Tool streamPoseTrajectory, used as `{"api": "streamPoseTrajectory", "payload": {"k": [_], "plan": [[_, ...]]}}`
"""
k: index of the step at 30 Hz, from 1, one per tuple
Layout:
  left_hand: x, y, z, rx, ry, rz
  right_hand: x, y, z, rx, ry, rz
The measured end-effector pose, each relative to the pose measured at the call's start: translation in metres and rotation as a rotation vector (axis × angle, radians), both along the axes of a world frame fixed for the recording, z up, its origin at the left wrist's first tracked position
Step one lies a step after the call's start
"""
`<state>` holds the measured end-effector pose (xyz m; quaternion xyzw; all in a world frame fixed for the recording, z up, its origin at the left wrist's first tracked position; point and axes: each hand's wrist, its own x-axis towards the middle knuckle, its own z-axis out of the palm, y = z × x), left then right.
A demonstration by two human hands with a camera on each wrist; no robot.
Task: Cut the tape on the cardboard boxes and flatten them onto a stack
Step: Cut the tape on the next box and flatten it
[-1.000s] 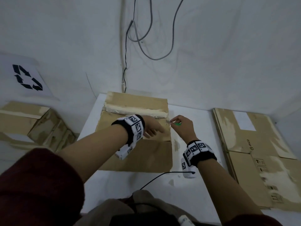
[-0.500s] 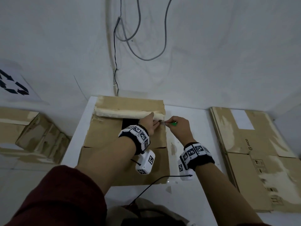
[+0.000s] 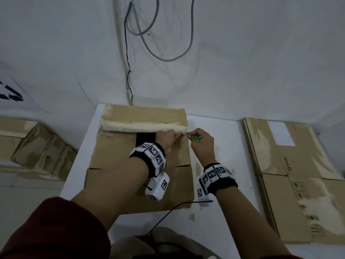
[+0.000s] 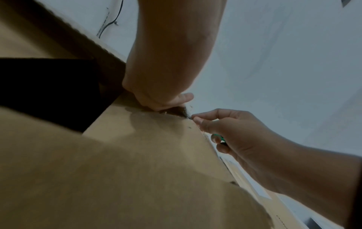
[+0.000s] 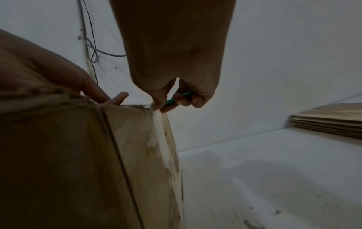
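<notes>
Right hand (image 3: 200,142): fingers (image 5: 165,106) curled around a green-handled cutter (image 5: 179,97), thumb and forefinger pinched near its tip, right at the far right corner of the cardboard box (image 3: 141,165). Blade itself too small to make out. Just to the left, almost touching those fingertips: left hand (image 3: 167,139), fingers (image 4: 184,97) laid together and fairly straight, pressing on the box's top edge beside the pale tape strip (image 3: 143,126) running across the lid. Dark rectangular patch (image 3: 146,139) directly behind the left wrist, on the box top. Beneath both hands: box standing on the white bench (image 3: 224,212), its far side close to the wall. Well off to the right of the right hand: stack of flattened boxes (image 3: 291,174) lying on the same bench. Well to the left of the left hand, lower down beyond the bench edge: more taped boxes (image 3: 37,150). Above the fingers, on the wall: loose grey and black cables (image 3: 149,43).
</notes>
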<state>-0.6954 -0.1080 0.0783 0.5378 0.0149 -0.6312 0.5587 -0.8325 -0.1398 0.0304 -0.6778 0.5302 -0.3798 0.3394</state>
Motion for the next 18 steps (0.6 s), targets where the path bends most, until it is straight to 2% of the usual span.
{"api": "streamPoseTrajectory", "payload": {"k": [1,3,6,8,11,15,18], "plan": [[0.001,-0.003,-0.004,-0.022,-0.046,-0.016,0.002,-0.001,-0.001,0.005,0.001,-0.006],[0.001,-0.007,-0.007,-0.065,-0.033,0.047,0.003,-0.003,-0.002,0.038,0.032,-0.003],[0.001,-0.007,-0.008,-0.082,0.155,0.201,-0.009,-0.004,-0.002,0.099,0.103,0.079],[0.003,-0.006,-0.012,-0.077,0.215,0.194,-0.023,-0.001,-0.001,0.062,0.142,0.061],[0.007,-0.002,-0.024,-0.071,0.212,0.25,-0.031,0.0,0.004,0.088,0.046,-0.035],[0.004,-0.001,-0.022,-0.082,0.205,0.085,-0.021,-0.009,0.013,0.297,-0.096,-0.057],[0.004,-0.001,-0.017,-0.089,0.16,0.059,-0.011,-0.015,0.016,0.357,-0.104,-0.03]]}}
